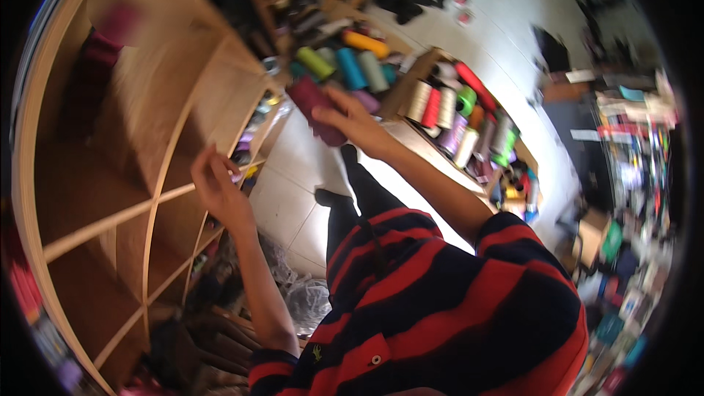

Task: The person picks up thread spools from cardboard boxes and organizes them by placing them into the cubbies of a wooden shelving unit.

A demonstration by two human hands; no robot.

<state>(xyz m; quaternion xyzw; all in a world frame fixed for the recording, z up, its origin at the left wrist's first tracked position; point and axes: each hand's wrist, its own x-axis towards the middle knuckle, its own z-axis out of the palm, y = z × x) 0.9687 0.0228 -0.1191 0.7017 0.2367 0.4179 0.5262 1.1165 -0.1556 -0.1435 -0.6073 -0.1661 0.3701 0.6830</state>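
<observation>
A maroon spool of thread point(306, 103) is in my right hand point(350, 119), whose fingers wrap around its side, above the tiled floor. My left hand point(220, 185) is raised beside the front edges of the wooden cubby shelf point(110, 231). Its fingers are loosely bent and apart, and I see nothing held in them. Inside the shelf's upper left compartment stand dark red and magenta spools point(95, 66), blurred.
A cardboard box point(414, 73) of mixed thread spools stands on the floor to the right. Farther off lie more spools, such as a blue one point(350, 67) and an orange one point(367, 44). Clear plastic wrap point(306, 302) lies near the shelf's foot. Cluttered goods point(623, 271) fill the far right.
</observation>
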